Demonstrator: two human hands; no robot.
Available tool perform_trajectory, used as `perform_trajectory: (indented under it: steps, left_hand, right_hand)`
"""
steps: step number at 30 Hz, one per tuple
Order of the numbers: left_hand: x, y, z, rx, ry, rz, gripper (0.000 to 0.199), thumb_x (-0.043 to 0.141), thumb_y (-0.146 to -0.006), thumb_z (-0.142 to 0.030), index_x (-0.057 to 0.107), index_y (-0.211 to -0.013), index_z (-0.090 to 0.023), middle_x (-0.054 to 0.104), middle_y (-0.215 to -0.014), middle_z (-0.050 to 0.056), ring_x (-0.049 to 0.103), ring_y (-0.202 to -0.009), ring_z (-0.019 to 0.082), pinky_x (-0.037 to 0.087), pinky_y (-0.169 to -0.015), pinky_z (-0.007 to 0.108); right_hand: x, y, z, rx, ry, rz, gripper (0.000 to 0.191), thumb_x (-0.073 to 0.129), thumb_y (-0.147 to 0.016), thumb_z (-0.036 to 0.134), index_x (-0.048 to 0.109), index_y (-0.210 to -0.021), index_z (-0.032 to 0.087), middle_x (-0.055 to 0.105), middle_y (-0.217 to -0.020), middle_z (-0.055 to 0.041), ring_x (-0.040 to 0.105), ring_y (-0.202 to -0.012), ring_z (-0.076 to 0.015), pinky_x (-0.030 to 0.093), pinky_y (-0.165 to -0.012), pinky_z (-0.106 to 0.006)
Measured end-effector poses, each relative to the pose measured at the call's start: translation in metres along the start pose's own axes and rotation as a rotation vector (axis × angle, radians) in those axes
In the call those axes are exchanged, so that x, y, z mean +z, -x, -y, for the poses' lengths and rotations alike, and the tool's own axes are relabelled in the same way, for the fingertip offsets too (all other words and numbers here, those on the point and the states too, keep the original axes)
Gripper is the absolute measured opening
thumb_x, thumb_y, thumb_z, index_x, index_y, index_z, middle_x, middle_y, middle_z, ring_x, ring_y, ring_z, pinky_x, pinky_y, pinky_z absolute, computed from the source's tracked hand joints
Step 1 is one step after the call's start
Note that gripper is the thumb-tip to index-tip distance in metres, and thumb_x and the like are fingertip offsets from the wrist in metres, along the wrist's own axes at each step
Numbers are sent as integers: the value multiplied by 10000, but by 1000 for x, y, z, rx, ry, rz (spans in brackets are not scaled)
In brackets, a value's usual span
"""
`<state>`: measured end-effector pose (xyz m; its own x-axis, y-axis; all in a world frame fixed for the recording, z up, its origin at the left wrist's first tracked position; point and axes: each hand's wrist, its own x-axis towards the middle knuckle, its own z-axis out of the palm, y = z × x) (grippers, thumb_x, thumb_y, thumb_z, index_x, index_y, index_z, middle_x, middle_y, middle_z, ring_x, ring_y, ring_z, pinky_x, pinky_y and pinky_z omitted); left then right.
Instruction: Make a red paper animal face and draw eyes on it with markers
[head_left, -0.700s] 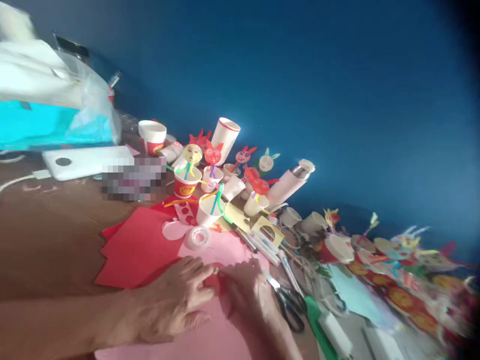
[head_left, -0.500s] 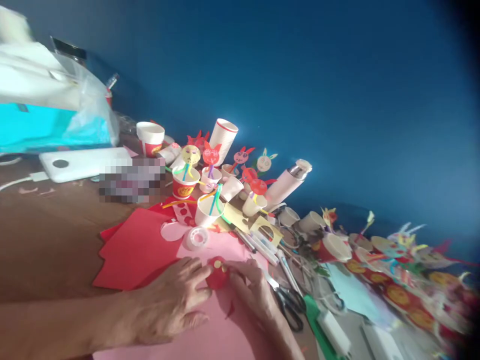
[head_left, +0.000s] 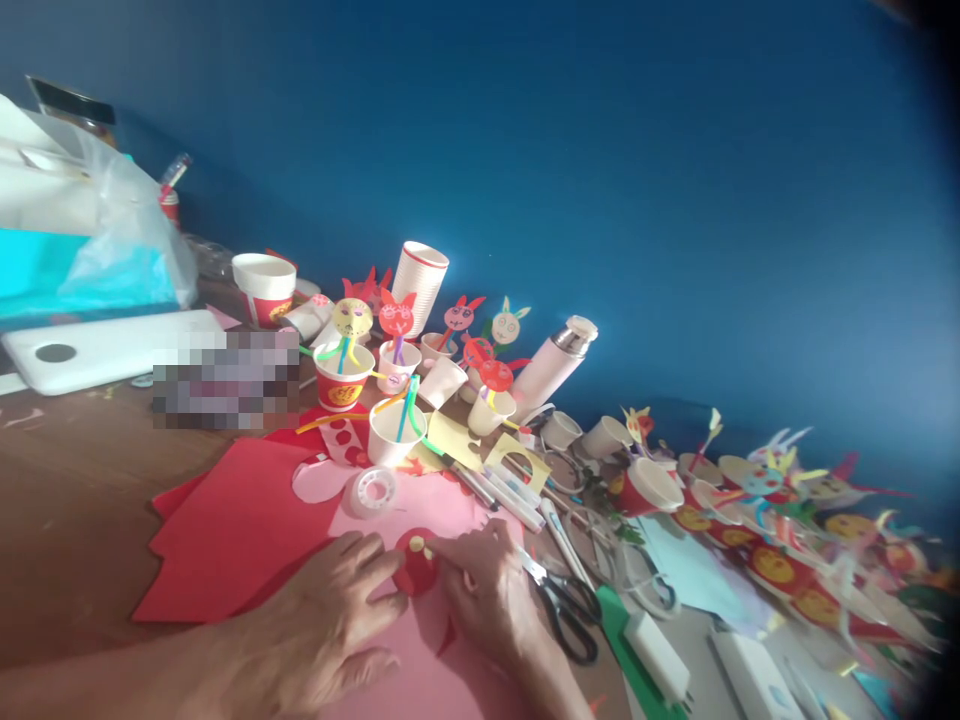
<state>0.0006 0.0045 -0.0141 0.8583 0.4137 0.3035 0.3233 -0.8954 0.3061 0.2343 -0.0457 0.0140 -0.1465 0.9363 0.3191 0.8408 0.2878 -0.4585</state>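
Note:
A small red paper circle (head_left: 415, 580) lies on pink paper (head_left: 427, 660) between my hands, with little pale-yellow pieces (head_left: 418, 546) near its top edge. My left hand (head_left: 341, 600) rests flat with fingers spread, its fingertips at the circle's left edge. From the other side, my right hand (head_left: 484, 590) reaches in, index finger stretched out and its tip touching the yellow pieces. The thumb is tucked back and the other fingers are curled and partly hidden. Just beyond sits a roll of clear tape (head_left: 375, 490). Red paper sheets (head_left: 247, 510) are stacked left of it.
Black-handled scissors (head_left: 574, 615) lie right of my right hand, near pens (head_left: 517, 492) and a white charger (head_left: 658, 655). Paper cups with straw-and-paper figures (head_left: 343, 375) stand behind, beside a pink thermos (head_left: 551, 370). A white power bank (head_left: 112, 350) is at left.
The view has shifted, so most things sit farther left. My right index finger has come forward onto the yellow pieces. The left hand stays at the circle's edge.

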Motion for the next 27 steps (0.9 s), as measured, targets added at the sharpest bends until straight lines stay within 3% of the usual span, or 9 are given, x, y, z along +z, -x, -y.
perform_trajectory:
  steps: [5,10,15,19,22,25,27]
  left_hand:
    - [-3,0,-3,8,-25,-14,428,626,-910,-384,621,-1323,-270,634,-1307,100,563,-1196,353,418,-1068,514]
    - [3,1,-2,-18,-24,-24,362,606,-918,-409,676,-1234,-247,642,-1315,115,560,-1216,366,407,-1077,523]
    - [3,-1,1,14,-24,-26,374,604,-922,-392,661,-1265,-252,641,-1295,109,574,-1187,363,428,-1055,519]
    - [-1,-3,-1,2,-12,-30,335,607,-922,-367,672,-1232,-260,632,-1278,101,567,-1176,357,440,-1042,513]
    - [-4,-7,-1,-35,8,-55,286,597,-922,-323,675,-1187,-252,604,-1284,97,575,-1128,319,474,-997,461]
    - [-10,-14,0,-58,92,-84,191,516,-954,-263,688,-1030,-229,613,-1149,76,595,-984,231,505,-916,353]
    - [-16,-19,2,-61,145,-103,234,447,-977,-220,670,-908,-209,610,-1018,59,592,-895,190,503,-848,296]
  right_hand:
    - [9,5,8,-117,280,13,241,569,-851,199,694,-1036,290,642,-653,23,573,-630,-159,289,-878,-356]
    - [11,1,9,-186,313,-13,322,535,-780,103,680,-1025,254,659,-638,24,581,-607,-164,278,-895,-359]
    - [9,-2,3,68,-36,45,324,497,-843,99,751,-885,297,769,-756,43,644,-678,-143,340,-882,-318]
    - [10,-2,-10,268,-235,-110,296,501,-862,208,786,-894,279,788,-821,20,646,-756,-181,412,-778,-293]
    - [11,-2,-16,328,-175,-172,274,502,-881,257,776,-895,260,757,-784,3,623,-735,-191,407,-729,-295]
    - [11,-4,-14,269,-22,-134,209,541,-907,249,741,-845,243,726,-759,12,598,-659,-163,356,-772,-321]
    - [11,-4,-10,218,80,-124,196,558,-929,234,724,-826,239,713,-772,7,608,-675,-162,320,-798,-340]
